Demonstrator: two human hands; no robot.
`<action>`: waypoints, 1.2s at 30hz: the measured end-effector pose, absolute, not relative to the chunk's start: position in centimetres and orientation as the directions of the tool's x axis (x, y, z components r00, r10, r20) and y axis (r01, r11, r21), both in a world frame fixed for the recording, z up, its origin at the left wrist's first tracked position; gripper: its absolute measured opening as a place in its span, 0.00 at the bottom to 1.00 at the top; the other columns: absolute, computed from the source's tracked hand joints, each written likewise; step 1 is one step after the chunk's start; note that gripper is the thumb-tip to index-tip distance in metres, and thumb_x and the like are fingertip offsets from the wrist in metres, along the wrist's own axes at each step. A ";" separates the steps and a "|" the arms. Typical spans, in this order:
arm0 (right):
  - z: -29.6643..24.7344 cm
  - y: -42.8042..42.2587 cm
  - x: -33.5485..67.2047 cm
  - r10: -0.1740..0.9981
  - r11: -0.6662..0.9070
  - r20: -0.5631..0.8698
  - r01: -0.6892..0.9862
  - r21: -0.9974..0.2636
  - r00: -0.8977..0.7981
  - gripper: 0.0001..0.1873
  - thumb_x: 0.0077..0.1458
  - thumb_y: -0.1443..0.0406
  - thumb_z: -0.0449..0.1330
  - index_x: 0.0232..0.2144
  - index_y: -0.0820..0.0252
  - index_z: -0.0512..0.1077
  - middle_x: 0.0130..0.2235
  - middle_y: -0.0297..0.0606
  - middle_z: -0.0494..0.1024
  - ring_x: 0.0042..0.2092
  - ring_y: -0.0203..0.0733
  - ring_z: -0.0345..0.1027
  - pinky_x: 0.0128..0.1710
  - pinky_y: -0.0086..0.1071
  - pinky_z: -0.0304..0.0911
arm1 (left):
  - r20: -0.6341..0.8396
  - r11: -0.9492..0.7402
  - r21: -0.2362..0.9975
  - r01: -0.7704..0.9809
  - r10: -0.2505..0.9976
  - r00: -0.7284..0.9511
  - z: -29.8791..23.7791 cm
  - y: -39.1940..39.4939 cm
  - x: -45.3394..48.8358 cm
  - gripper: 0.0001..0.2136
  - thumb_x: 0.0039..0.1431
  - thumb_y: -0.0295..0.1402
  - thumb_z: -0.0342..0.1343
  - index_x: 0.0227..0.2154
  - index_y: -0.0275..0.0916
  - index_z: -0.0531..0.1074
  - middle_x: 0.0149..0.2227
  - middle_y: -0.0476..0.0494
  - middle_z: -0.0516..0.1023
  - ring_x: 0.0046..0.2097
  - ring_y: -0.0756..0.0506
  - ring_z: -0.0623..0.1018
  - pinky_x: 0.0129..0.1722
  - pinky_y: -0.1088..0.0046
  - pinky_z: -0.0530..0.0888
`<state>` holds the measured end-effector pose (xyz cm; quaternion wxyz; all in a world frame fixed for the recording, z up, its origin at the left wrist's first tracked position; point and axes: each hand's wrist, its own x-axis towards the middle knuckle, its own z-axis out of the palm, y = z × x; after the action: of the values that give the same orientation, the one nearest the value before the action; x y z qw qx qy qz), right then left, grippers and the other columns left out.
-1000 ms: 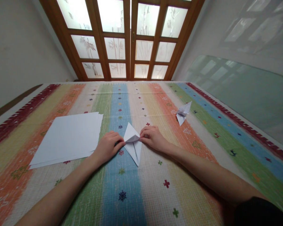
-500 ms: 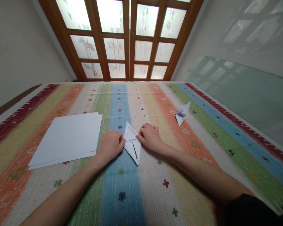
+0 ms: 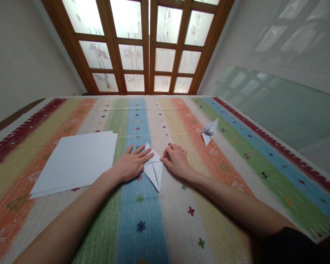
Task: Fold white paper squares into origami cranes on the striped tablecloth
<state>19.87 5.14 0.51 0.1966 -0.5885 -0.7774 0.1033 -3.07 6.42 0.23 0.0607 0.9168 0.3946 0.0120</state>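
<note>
A white folded paper piece (image 3: 154, 171), kite-shaped with a pointed lower tip, lies on the striped tablecloth (image 3: 165, 216) in the middle of the table. My left hand (image 3: 132, 163) lies flat with fingers stretched out, pressing on the piece's upper left part. My right hand (image 3: 176, 160) has its fingers curled, and the fingertips pinch the piece's right corner.
A stack of white paper sheets (image 3: 76, 160) lies to the left of my left hand. A finished white paper crane (image 3: 209, 131) stands further back on the right. Wooden glazed doors (image 3: 151, 44) close the far end; a wall with a glass panel runs along the right.
My left hand has opened from a curled grip and now lies flat on the folded paper. The right hand has stayed at the paper's right corner. The upper flap looks pressed flatter.
</note>
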 end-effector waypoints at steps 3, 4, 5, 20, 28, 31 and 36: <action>0.5 3.7 20.1 0.901 0.424 0.261 0.834 -0.353 -0.347 0.11 0.61 0.65 0.55 0.45 0.61 0.72 0.52 0.50 0.72 0.56 0.53 0.61 0.53 0.47 0.57 | 0.043 -0.718 0.129 0.684 0.693 0.720 0.4 6.9 -2.8 0.21 0.67 0.32 0.40 0.61 0.44 0.64 0.65 0.41 0.65 0.67 0.39 0.59 0.65 0.49 0.52; 0.5 3.1 20.0 0.861 0.499 0.284 0.807 -0.316 -0.421 0.16 0.62 0.65 0.53 0.51 0.62 0.70 0.57 0.52 0.69 0.59 0.53 0.59 0.56 0.48 0.56 | 0.068 -0.728 0.130 0.673 0.684 0.727 0.5 7.0 -2.6 0.20 0.68 0.33 0.40 0.58 0.42 0.67 0.62 0.39 0.68 0.67 0.39 0.61 0.65 0.50 0.53; 0.4 2.3 19.9 0.817 0.571 0.281 0.776 -0.269 -0.504 0.19 0.64 0.64 0.51 0.55 0.65 0.67 0.61 0.54 0.65 0.62 0.53 0.56 0.60 0.48 0.53 | 0.088 -0.739 0.129 0.662 0.673 0.734 0.5 7.1 -2.3 0.19 0.68 0.35 0.40 0.54 0.39 0.70 0.60 0.36 0.70 0.66 0.39 0.62 0.65 0.52 0.54; 2.5 -0.1 19.6 0.714 0.689 0.064 0.685 -0.236 -0.697 0.27 0.62 0.48 0.53 0.48 0.66 0.72 0.53 0.56 0.74 0.58 0.57 0.64 0.59 0.51 0.55 | -0.002 -0.702 0.145 0.698 0.705 0.709 -0.1 8.0 -2.7 0.22 0.71 0.42 0.36 0.65 0.48 0.58 0.68 0.44 0.58 0.69 0.40 0.56 0.65 0.50 0.47; -0.1 -0.2 18.2 0.764 0.642 0.092 0.740 -0.201 -0.638 0.34 0.65 0.55 0.49 0.65 0.74 0.55 0.67 0.60 0.55 0.69 0.59 0.46 0.66 0.51 0.46 | -0.015 -0.728 0.105 0.678 0.680 0.733 -0.2 8.5 -3.3 0.24 0.69 0.40 0.40 0.66 0.47 0.55 0.69 0.41 0.54 0.69 0.41 0.56 0.66 0.52 0.47; 0.0 -0.1 18.6 0.747 0.658 0.052 0.725 -0.205 -0.663 0.34 0.66 0.55 0.47 0.66 0.70 0.53 0.68 0.54 0.54 0.69 0.57 0.45 0.67 0.52 0.44 | -0.023 -0.720 0.106 0.686 0.688 0.726 -0.2 8.6 -3.7 0.28 0.68 0.43 0.40 0.68 0.38 0.51 0.69 0.35 0.53 0.70 0.40 0.54 0.66 0.51 0.46; 0.5 -0.2 18.8 0.739 0.659 0.021 0.716 -0.230 -0.673 0.34 0.66 0.54 0.47 0.67 0.68 0.52 0.69 0.52 0.51 0.70 0.54 0.42 0.68 0.51 0.40 | -0.010 -0.722 0.093 0.685 0.688 0.726 -0.2 9.0 -4.3 0.32 0.66 0.51 0.41 0.67 0.39 0.51 0.69 0.34 0.53 0.70 0.37 0.54 0.66 0.49 0.46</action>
<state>18.78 -0.24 0.52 0.0565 -0.4003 -0.9090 0.1015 -4.27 9.04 -0.20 0.0450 0.9279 0.3699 0.0123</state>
